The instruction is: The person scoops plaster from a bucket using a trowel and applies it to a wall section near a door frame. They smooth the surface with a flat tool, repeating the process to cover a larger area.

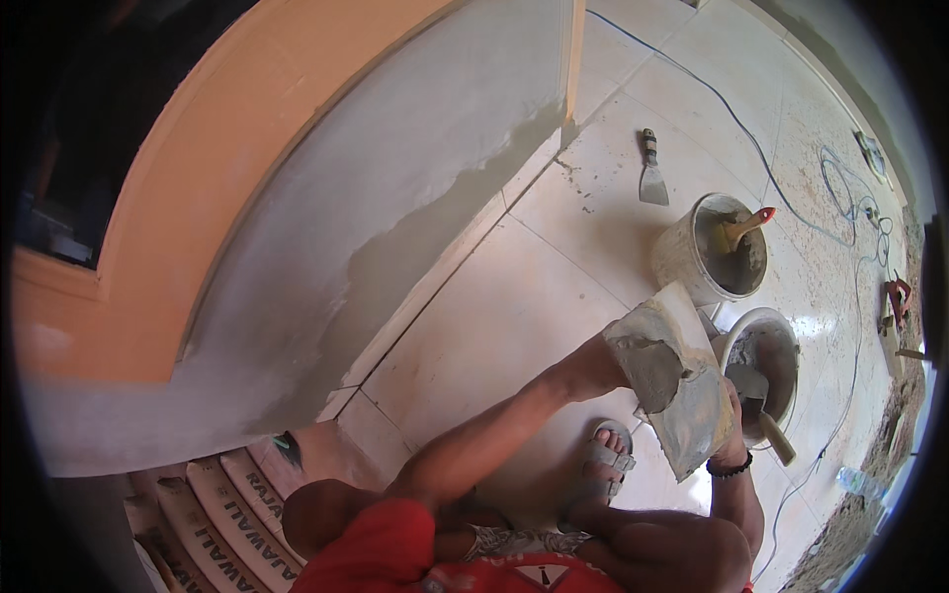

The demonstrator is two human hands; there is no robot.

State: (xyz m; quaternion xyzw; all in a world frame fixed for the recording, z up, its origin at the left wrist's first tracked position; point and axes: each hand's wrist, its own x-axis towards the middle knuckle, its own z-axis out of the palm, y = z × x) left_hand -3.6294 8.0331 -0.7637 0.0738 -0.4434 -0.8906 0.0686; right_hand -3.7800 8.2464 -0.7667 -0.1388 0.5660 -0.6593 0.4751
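1. The left hand (pixel 615 358) is mostly hidden under the plaster board (pixel 677 381) (a flat hawk smeared with grey mortar), so I cannot tell how its fingers close.
2. The right hand (pixel 733 415) reaches behind the board's lower edge toward the trowel (pixel 763 410); its grip is hidden.
3. The trowel sits in the near bucket (pixel 766 346), just beside the board, above the sandalled foot (pixel 603 455).

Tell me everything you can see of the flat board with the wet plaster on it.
The board is a flat, roughly rectangular plate smeared all over with grey plaster, with a thicker wet lump near its middle. It is held tilted above the tiled floor, in front of the two buckets. The left hand meets its left edge, mostly hidden behind it, and the right hand grips its lower right side. Its material under the plaster cannot be told.
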